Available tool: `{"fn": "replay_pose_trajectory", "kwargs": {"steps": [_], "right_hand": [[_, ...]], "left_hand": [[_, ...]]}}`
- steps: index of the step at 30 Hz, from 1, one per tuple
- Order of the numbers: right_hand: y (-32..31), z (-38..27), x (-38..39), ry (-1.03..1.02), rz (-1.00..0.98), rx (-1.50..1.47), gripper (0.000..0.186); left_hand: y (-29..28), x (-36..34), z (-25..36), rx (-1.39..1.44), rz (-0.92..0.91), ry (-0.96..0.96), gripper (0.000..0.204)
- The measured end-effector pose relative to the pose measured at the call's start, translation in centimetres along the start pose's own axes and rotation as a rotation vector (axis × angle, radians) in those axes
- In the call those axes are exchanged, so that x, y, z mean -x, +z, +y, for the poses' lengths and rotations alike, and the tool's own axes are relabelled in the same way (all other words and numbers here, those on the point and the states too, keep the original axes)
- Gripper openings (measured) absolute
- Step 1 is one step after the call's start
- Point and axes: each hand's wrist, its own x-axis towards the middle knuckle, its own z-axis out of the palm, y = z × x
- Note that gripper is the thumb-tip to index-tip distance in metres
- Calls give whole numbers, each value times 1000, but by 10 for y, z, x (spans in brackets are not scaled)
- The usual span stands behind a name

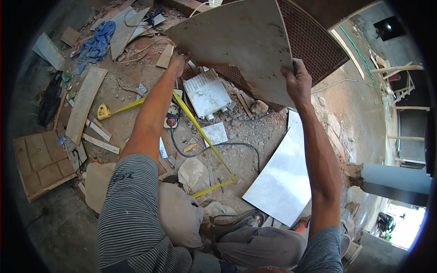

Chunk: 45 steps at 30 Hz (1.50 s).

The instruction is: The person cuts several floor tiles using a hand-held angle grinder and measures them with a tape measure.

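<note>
My two hands hold up a large grey-beige tile (236, 41), its face smeared with dirt. My left hand (179, 63) is closed on its lower left corner. At the right edge, my right hand (298, 81) grips it with the thumb on the near face. Behind this tile shows a reddish-brown panel (314, 41) with a gridded surface; whether I touch it cannot be told. Below my arms a tape measure (104, 111) lies on the ground with its yellow blade (200, 128) pulled out and bent. Near my right forearm lies a white tile (280, 175).
A white slab-like block (207, 95) sits amid rubble beside a socket box (172, 119) with a black cable (218, 144). Plank-like strips (86, 107), a blue cloth (95, 43) and a brown ridged tile (43, 164) lie left. A pale blue column (396, 179) stands right.
</note>
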Motion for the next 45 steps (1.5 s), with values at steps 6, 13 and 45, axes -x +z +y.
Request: {"fn": "replay_pose_trajectory", "kwargs": {"steps": [6, 13, 45], "right_hand": [[2, 21, -5, 48, -11, -41, 21], [8, 50, -3, 100, 49, -149, 21], [-4, 32, -43, -44, -155, 548, 39]], "left_hand": [[3, -9, 7, -14, 9, -76, 55], [14, -28, 12, -27, -20, 7, 50], [-18, 97, 23, -447, -328, 40, 51]]}}
